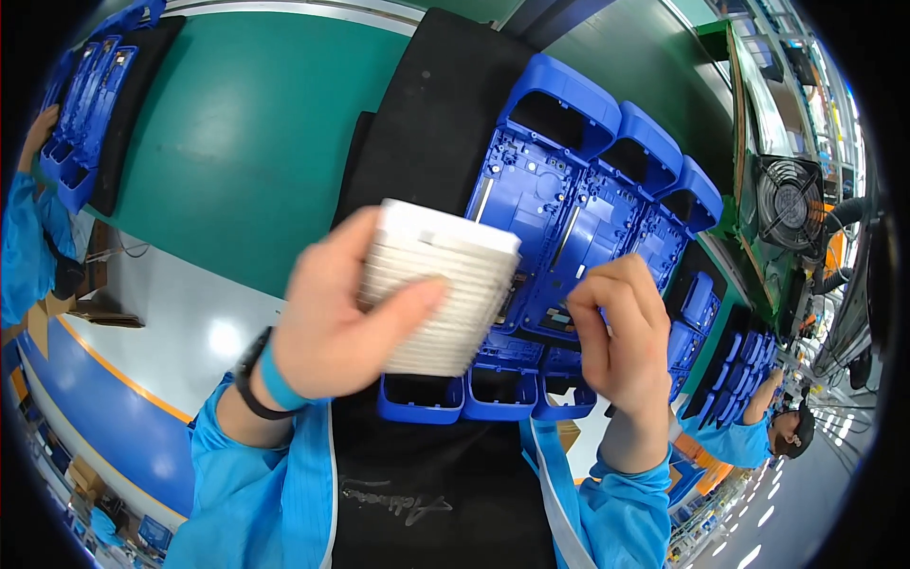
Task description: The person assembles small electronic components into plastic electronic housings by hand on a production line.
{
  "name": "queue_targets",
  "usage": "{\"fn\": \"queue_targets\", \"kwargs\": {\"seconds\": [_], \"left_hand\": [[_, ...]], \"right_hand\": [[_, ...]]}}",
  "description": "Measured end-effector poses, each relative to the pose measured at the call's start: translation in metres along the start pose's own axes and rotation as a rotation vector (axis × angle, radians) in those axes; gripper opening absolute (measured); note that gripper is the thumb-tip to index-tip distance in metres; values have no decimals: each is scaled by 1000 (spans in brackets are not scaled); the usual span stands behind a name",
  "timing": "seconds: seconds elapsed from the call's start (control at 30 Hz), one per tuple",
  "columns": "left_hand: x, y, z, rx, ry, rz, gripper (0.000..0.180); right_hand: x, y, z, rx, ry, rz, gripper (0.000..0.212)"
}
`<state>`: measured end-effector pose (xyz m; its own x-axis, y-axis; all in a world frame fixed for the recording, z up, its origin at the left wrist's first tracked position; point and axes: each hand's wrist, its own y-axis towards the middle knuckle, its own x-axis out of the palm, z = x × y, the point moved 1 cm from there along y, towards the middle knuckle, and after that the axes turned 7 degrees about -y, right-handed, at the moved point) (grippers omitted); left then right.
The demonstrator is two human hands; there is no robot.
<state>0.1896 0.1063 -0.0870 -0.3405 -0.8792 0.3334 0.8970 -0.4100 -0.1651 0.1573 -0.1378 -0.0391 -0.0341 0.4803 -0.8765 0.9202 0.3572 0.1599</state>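
My left hand [332, 308] grips a thick white block [474, 289] that looks like a stack of thin layers, with a smooth white face at its far end and fine ridges along its upper side. The thumb lies across the ridges. My right hand [621, 332] hovers over the near part of the blue plastic housings [531, 194], its fingers curled into a pinch. Whatever it holds, if anything, is too small to see. Three housings lie side by side, open side up, with looped frames at their far ends and shallow boxes at the near ends.
Under the housings lies a black mat [417, 114] on a green bench [256, 104]. A round fan [790, 192] stands at the right. More blue housings [90, 109] lie at the far left, by a co-worker's hand [40, 128]. Another person [749, 431] works at the right.
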Motion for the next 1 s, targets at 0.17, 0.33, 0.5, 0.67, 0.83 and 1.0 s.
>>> {"fn": "queue_targets", "kwargs": {"seconds": [0.17,0.33,0.5,0.67,0.83,1.0], "left_hand": [[-41,-13,11,88,-53,373,38],[-64,-22,3,139,-35,391,41],[-56,-21,1,118,-50,396,43],[-51,-19,1,108,-67,383,43],[-50,-19,2,90,-53,343,43],[-45,-17,2,82,-92,385,43]], "right_hand": [[9,-9,17,41,-34,-187,17],[4,-4,25,54,-149,-239,15],[4,-2,27,30,-168,-269,14],[5,-1,26,30,-189,-297,14],[5,-1,25,29,-201,-299,13],[6,1,25,12,-203,-295,13]]}}
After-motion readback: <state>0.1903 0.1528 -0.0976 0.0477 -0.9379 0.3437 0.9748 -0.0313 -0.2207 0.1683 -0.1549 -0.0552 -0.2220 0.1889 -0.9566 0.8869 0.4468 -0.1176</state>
